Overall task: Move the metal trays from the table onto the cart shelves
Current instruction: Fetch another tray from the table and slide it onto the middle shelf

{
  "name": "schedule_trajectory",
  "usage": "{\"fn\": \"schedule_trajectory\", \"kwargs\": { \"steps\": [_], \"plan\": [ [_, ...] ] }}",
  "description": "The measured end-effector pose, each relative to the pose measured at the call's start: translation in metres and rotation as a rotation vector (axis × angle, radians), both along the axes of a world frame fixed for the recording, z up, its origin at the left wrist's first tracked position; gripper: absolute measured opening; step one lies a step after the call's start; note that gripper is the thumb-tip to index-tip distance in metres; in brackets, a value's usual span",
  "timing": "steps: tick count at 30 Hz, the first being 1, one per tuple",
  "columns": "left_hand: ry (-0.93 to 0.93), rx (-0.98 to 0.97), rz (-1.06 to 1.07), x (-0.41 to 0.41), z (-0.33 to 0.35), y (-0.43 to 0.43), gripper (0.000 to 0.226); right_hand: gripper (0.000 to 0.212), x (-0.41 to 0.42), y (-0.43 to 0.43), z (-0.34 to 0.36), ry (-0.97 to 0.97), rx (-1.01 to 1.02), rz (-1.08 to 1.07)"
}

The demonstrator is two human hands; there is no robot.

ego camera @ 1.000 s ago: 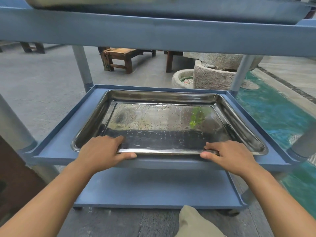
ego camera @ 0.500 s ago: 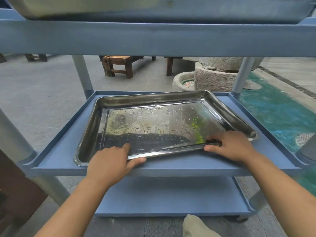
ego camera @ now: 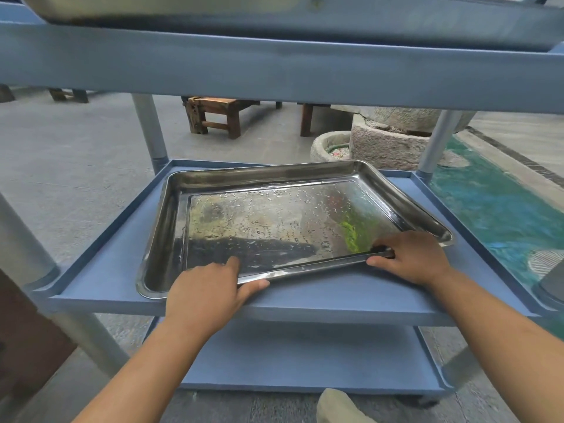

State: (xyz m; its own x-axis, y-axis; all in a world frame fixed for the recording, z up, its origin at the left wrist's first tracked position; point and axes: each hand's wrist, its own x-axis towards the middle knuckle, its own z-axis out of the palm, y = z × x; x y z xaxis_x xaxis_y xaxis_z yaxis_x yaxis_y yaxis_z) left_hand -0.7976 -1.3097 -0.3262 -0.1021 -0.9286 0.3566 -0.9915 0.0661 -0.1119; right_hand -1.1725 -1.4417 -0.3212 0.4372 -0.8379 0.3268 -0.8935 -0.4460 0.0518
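A wet, shiny metal tray [ego camera: 274, 215] lies on the middle shelf [ego camera: 335, 297] of the blue cart, turned askew with its right end farther in. My left hand [ego camera: 207, 291] grips the tray's near rim at the left, thumb under the edge. My right hand [ego camera: 412, 257] holds the same rim near the right corner. Another metal tray [ego camera: 152, 4] sits on the top shelf [ego camera: 274, 65], only its underside edge visible.
The cart's bottom shelf [ego camera: 305, 361] lies below. Grey posts [ego camera: 149, 132] stand at the corners. Beyond the cart are a wooden bench [ego camera: 219, 117], stone basins [ego camera: 387, 145] and a green pool [ego camera: 503, 215] to the right. My knee [ego camera: 338, 407] shows at the bottom.
The tray slid deeper onto the middle shelf and rotated, its right end swinging away from me. Both hands followed it, keeping hold of the near rim.
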Motion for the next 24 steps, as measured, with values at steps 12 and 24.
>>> {"fn": "schedule_trajectory", "kwargs": {
  "steps": [12, 24],
  "plan": [
    [0.029, -0.012, 0.015, -0.004, -0.004, -0.001, 0.089, 0.076, -0.003, -0.013, -0.003, 0.013, 0.014, 0.013],
    [0.170, 0.438, 0.120, -0.006, 0.032, -0.008, 0.100, 0.076, 0.004, 0.016, 0.032, 0.052, 0.364, -0.139]
  ]
}}
